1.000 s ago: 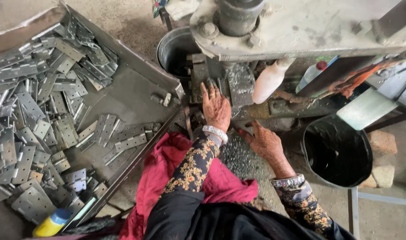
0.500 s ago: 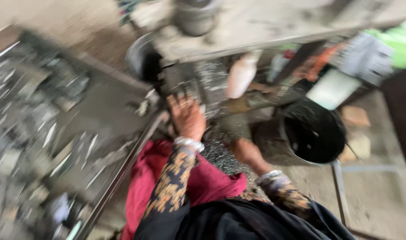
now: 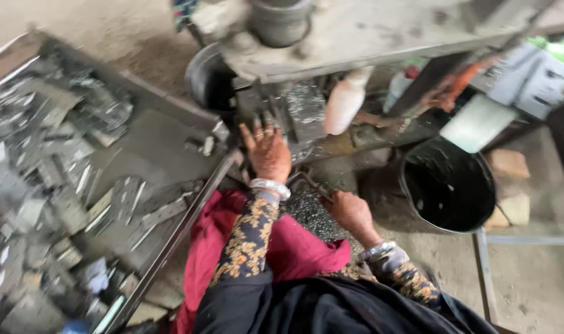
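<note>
My left hand (image 3: 268,150) reaches forward under the grey press machine (image 3: 356,37), fingers spread against its dark lower block (image 3: 294,111); I cannot see anything gripped in it. My right hand (image 3: 350,210) rests lower, fingers curled on a pile of small metal shavings (image 3: 306,213) near a bent metal rod. Whether it holds something is unclear. Both wrists wear silver bangles, and the sleeves are dark with a gold pattern. A red cloth (image 3: 282,247) lies across my lap.
A large flat tray (image 3: 164,154) at left holds several grey metal hinge plates (image 3: 41,161). A black bucket (image 3: 452,185) stands at right. A pale plastic bottle (image 3: 345,102) hangs under the machine. Bricks (image 3: 509,164) lie at the far right.
The view swung to the right and stays blurred. My left hand stays at the machine block; my right hand shifted slightly down onto the shavings.
</note>
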Motion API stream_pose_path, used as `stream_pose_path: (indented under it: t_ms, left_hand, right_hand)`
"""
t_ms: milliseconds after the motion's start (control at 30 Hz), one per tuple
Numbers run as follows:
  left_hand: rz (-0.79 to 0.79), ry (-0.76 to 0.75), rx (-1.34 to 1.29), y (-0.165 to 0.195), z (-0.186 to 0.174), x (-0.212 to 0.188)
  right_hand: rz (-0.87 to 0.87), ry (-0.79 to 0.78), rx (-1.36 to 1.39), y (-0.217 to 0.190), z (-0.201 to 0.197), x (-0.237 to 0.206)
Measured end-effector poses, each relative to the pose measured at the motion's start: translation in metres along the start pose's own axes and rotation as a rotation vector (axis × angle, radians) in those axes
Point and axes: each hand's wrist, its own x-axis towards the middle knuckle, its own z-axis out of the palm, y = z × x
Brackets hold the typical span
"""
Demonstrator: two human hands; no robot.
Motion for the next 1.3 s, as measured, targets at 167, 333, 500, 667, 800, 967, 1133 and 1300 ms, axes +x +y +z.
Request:
stream_pose_path:
  t_ms: [167, 333, 500, 667, 800, 967, 1133, 1300]
  left_hand:
    - [0.015, 0.018, 0.027, -0.002, -0.003, 0.001]
    - [0.023, -0.087, -0.055, -0.008, -0.007, -0.003]
    - [0.057, -0.084, -0.018, -0.010, -0.009, -0.006]
    - [0.052, -0.060, -0.025, -0.009, -0.012, -0.007]
    - [0.032, -0.146, -0.027, -0.008, -0.017, -0.007]
    - [0.010, -0.105, 0.057, -0.003, -0.024, 0.010]
    - [-0.022, -0.071, 0.088, 0.001, -0.026, 0.026]
    - [-0.001, -0.212, 0.068, -0.003, -0.029, 0.025]
  right_hand:
    - [-0.050, -0.074, -0.028, 0.000, 0.001, 0.008]
    - [0.023, -0.129, 0.031, -0.001, 0.000, 0.005]
    - [0.054, -0.130, -0.030, -0.006, -0.008, 0.006]
    - [-0.004, -0.159, -0.002, -0.010, -0.009, 0.002]
    - [-0.054, 0.017, 0.016, -0.012, -0.006, -0.007]
    - [-0.075, -0.023, -0.088, -0.013, -0.011, 0.000]
    - [-0.038, -0.065, 0.032, -0.013, -0.007, -0.006]
    - [-0.038, -0.064, 0.009, -0.018, -0.014, -0.005]
